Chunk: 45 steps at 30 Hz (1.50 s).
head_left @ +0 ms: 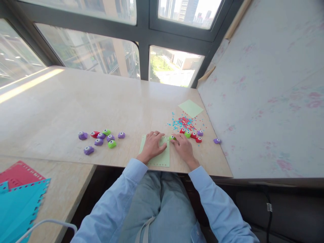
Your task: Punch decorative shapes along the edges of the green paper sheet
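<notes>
Left hand [152, 145]: lies flat, palm down, fingers spread open on the pale green sheet [162, 158], a ring on one finger; it grips nothing
Right hand [183, 145]: rests on the bench [63, 111] just right of the sheet, fingers curled down over a small green punch [172, 137] at the sheet's upper right corner; whether they actually clamp it cannot be told
Pale green sheet: lies at the near edge of the bench, in front of the person, with a row of small holes along its near edge
Green punch: sits at the sheet's far right corner, touching the right fingertips
Right cluster of punches [193, 134]: red, green and purple ones in a short row just beyond the right hand, one purple punch [217, 140] apart near the right edge
Confetti [183, 122]: blue and red bits scattered behind that row
Second green square [190, 108]: flat toward the far right corner
Left cluster of punches [101, 139]: purple, red and green, well apart from the hands toward the left
Lower bench at left: red [19, 172] and blue [21, 202] sheets with punched edges
Sleeves: light blue on both arms
</notes>
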Available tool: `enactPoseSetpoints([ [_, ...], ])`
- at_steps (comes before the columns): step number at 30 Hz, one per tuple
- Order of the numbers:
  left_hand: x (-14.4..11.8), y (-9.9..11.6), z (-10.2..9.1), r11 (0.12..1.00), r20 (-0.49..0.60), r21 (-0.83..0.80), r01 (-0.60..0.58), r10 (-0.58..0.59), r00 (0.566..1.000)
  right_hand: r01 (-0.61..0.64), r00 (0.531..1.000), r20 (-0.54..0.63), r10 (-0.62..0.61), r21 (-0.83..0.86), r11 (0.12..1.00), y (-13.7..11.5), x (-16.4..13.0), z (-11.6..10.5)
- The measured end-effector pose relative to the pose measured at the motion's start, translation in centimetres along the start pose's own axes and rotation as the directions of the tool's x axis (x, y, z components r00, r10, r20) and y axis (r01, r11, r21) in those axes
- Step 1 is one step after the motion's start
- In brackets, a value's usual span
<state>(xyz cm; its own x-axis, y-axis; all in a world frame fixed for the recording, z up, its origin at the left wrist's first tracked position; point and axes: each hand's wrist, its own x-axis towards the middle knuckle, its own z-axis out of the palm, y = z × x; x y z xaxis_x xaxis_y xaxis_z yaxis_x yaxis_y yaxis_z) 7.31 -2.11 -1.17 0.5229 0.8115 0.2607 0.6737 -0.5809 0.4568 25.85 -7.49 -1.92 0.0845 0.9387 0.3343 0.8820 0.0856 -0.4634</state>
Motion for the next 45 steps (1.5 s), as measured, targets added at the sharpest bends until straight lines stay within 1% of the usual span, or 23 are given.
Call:
enactPoseSetpoints([
  [4, 0.04, -0.08, -0.06, 0.999, -0.010, -0.040, 0.025, -0.025, 1.000, -0.026, 0.999, -0.026, 0.027, 0.026, 0.999, 0.13, 0.04, 0.10],
  [10, 0.02, -0.12, -0.11, 0.998, -0.002, -0.047, 0.034, -0.034, 0.999, -0.045, 0.999, 0.002, 0.045, 0.021, 0.999, 0.03, 0.09, -0.01],
  [18, 0.08, -0.08, -0.27, 0.996, 0.002, -0.069, 0.058, -0.058, 0.998, -0.002, 1.000, 0.027, -0.001, 0.086, 0.996, 0.09, -0.23, -0.41],
  [24, 0.00, -0.13, -0.21, 0.994, -0.011, -0.099, 0.049, -0.050, 0.999, 0.032, 0.997, 0.064, -0.041, 0.135, 0.990, 0.37, -0.43, -0.62],
  [36, -0.06, -0.13, -0.23, 0.993, -0.015, -0.105, 0.057, -0.059, 0.998, 0.055, 0.996, 0.060, -0.068, 0.203, 0.978, 0.34, -0.77, -0.85],
  [40, -0.07, -0.18, -0.22, 0.990, -0.026, -0.129, 0.064, -0.068, 0.997, 0.052, 0.996, 0.064, -0.067, 0.214, 0.975, 0.28, -0.82, -0.90],
  [45, -0.07, -0.28, -0.17, 0.987, -0.028, -0.148, 0.064, -0.068, 0.997, 0.022, 0.999, 0.045, -0.031, 0.194, 0.981, 0.02, -0.77, -0.87],
])
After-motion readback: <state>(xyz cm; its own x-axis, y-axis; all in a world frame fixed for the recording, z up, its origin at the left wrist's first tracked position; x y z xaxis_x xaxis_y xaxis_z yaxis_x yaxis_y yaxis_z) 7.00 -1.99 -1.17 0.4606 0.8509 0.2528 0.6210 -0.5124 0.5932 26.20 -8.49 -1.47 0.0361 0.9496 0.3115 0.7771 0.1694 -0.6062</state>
